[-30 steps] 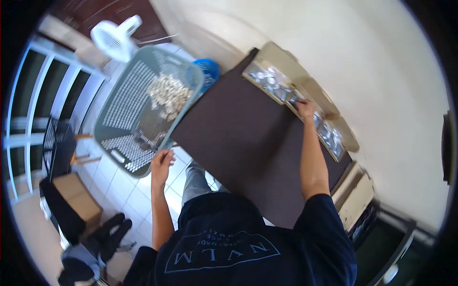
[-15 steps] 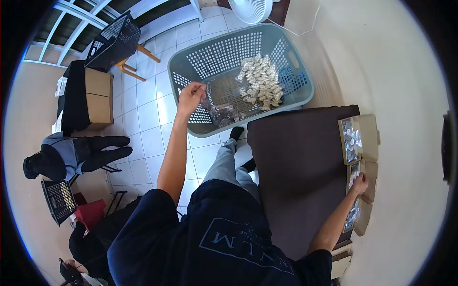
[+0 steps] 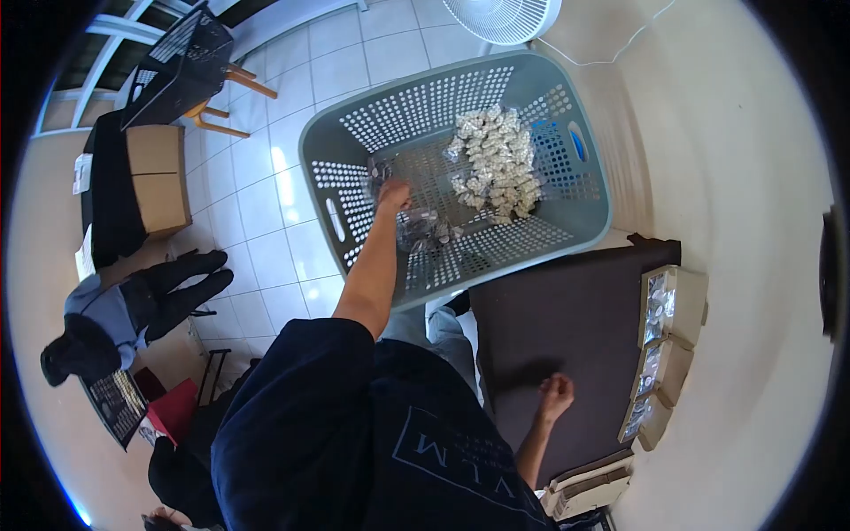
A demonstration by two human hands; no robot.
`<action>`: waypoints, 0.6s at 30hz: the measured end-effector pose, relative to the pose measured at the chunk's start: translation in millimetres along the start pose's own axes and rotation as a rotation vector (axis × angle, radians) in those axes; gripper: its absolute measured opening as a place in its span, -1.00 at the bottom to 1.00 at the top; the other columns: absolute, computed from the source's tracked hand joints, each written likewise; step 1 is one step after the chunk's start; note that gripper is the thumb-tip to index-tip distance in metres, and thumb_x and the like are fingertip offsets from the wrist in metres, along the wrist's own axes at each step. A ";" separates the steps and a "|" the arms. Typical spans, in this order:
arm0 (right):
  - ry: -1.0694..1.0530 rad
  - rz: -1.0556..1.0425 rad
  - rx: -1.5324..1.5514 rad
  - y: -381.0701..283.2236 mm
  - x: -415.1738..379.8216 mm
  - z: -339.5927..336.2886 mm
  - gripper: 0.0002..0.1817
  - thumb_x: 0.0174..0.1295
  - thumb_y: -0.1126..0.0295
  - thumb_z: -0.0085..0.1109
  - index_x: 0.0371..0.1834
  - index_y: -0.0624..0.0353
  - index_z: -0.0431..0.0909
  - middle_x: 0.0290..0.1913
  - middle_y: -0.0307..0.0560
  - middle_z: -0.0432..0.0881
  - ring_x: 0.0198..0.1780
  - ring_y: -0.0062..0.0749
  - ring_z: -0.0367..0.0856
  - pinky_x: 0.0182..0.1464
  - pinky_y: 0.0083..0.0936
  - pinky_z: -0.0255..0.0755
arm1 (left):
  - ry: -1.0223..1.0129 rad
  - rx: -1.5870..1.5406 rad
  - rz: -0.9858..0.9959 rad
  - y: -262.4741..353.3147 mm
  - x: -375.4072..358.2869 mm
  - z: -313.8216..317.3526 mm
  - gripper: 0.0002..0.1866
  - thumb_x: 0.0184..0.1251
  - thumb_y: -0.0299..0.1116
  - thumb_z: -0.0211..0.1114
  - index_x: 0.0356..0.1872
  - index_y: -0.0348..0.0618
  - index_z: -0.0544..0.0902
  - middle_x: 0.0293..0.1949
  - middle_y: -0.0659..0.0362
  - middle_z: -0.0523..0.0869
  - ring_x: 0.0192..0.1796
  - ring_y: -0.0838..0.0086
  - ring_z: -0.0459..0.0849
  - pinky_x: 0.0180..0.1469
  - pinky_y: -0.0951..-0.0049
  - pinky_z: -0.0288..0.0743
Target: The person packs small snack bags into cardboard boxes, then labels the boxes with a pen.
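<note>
Inside the large grey-green basket (image 3: 460,274), my left hand (image 3: 395,194) is closed, fingers curled downward; what they grip, if anything, is hidden. Right beside it is a clear plastic packet with dark contents (image 3: 379,170). More such packets (image 3: 423,230) lie just below on the basket's floor. A heap of small pale packets (image 3: 500,164) fills the basket's right part. My right hand (image 3: 557,398) hangs over the dark brown tabletop (image 3: 567,327), fingers curled, and I cannot make out anything in them. Three open cardboard boxes (image 3: 686,301) holding shiny packets (image 3: 660,305) line the table's right edge.
A white fan (image 3: 500,18) stands behind the basket, its cable along the wall. Flattened cardboard (image 3: 589,487) is stacked at the table's near end. On the left are a black crate (image 3: 177,66) on a wooden stool, cardboard boxes (image 3: 158,168) and a person (image 3: 106,319) with another crate.
My left hand has moved from above the basket's left rim down into the basket. My right hand has left the middle cardboard box and moved left over the tabletop. The view has shifted.
</note>
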State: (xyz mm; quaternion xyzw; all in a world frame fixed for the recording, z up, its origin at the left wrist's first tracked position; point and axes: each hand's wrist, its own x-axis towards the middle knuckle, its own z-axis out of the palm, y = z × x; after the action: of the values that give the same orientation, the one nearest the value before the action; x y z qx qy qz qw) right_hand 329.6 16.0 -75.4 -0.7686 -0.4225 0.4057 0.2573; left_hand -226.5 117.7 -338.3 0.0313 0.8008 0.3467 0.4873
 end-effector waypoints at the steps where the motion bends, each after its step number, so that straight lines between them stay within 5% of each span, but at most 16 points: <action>1: -0.017 0.018 -0.035 6.5 -11.7 2.9 -0.90 0.35 0.47 0.10 -0.30 0.26 0.55 -0.48 -0.15 0.62 -0.52 -0.58 0.54 -0.53 -0.63 0.40 | 0.064 -0.238 -0.198 -1.1 4.7 2.9 -0.61 0.29 -0.18 0.28 0.08 -0.12 0.56 -0.33 -0.02 0.71 -0.53 0.29 0.68 -0.40 0.34 0.65; 2: -0.038 0.034 -0.069 14.6 -18.2 5.2 -0.90 0.35 0.46 0.11 -0.29 0.27 0.55 -0.47 -0.14 0.63 -0.52 -0.57 0.55 -0.52 -0.63 0.41 | 0.048 -0.243 -0.203 -2.3 18.0 6.4 -0.61 0.29 -0.18 0.28 0.08 -0.12 0.56 -0.33 -0.02 0.71 -0.53 0.29 0.68 -0.40 0.34 0.65; 4: -0.006 0.140 -0.087 4.0 -32.9 8.6 -0.90 0.34 0.44 0.13 -0.28 0.24 0.55 -0.47 -0.14 0.63 -0.50 -0.56 0.57 -0.52 -0.62 0.44 | 0.308 -0.535 -0.414 -11.3 31.4 11.8 -0.26 0.32 -0.18 0.30 0.45 0.12 0.12 -0.04 -0.09 0.64 -0.41 0.22 0.72 -0.37 0.25 0.70; 5: 0.017 0.248 -0.090 -2.0 -37.9 8.0 -0.90 0.34 0.42 0.15 -0.27 0.22 0.56 -0.47 -0.14 0.63 -0.48 -0.55 0.58 -0.51 -0.61 0.48 | 0.302 -0.536 -0.429 -12.0 29.7 15.8 -0.26 0.32 -0.18 0.30 0.45 0.12 0.12 -0.04 -0.09 0.64 -0.41 0.22 0.72 -0.37 0.25 0.70; 7: 0.021 0.275 -0.100 -10.5 -38.8 5.3 -0.89 0.34 0.41 0.15 -0.26 0.22 0.56 -0.46 -0.14 0.63 -0.47 -0.54 0.59 -0.49 -0.60 0.49 | 0.297 -0.431 -0.261 23.9 -4.8 13.2 0.02 0.33 -0.16 0.33 0.51 0.38 -0.33 0.15 -0.08 0.53 -0.29 0.18 0.72 -0.30 0.24 0.72; 11: -0.004 0.314 -0.079 -15.9 -31.7 -3.1 -0.87 0.34 0.38 0.15 -0.27 0.21 0.55 -0.42 -0.13 0.64 -0.46 -0.52 0.60 -0.45 -0.58 0.53 | 0.273 -0.534 -0.296 33.7 8.9 17.9 -0.08 0.43 -0.28 0.22 0.50 0.50 -0.31 0.20 -0.10 0.49 -0.28 0.06 0.73 -0.19 0.14 0.68; 14: -0.044 0.330 -0.103 -26.4 -27.4 -4.1 -0.85 0.35 0.35 0.16 -0.24 0.22 0.56 -0.41 -0.12 0.64 -0.45 -0.51 0.61 -0.44 -0.56 0.55 | 0.209 -0.809 -0.241 26.9 15.2 19.7 -0.22 0.43 -0.24 0.22 0.52 0.36 -0.06 0.30 0.11 0.43 0.09 0.13 0.60 0.00 0.08 0.60; 18: -0.067 0.324 -0.131 -51.8 -18.4 5.8 -0.84 0.38 0.37 0.14 -0.21 0.27 0.55 -0.41 -0.11 0.64 -0.44 -0.54 0.61 -0.46 -0.61 0.52 | 0.201 -0.895 -0.174 7.4 18.9 34.1 -0.50 0.46 -0.11 0.19 0.38 0.33 0.33 0.28 0.25 0.48 0.18 0.30 0.53 -0.05 0.24 0.60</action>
State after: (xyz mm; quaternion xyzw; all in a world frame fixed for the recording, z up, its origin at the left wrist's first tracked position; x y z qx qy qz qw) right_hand 296.1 27.0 -32.8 -0.8277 -0.3271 0.4389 0.1235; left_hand -211.1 148.6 -357.9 -0.2829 0.6155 0.6173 0.4000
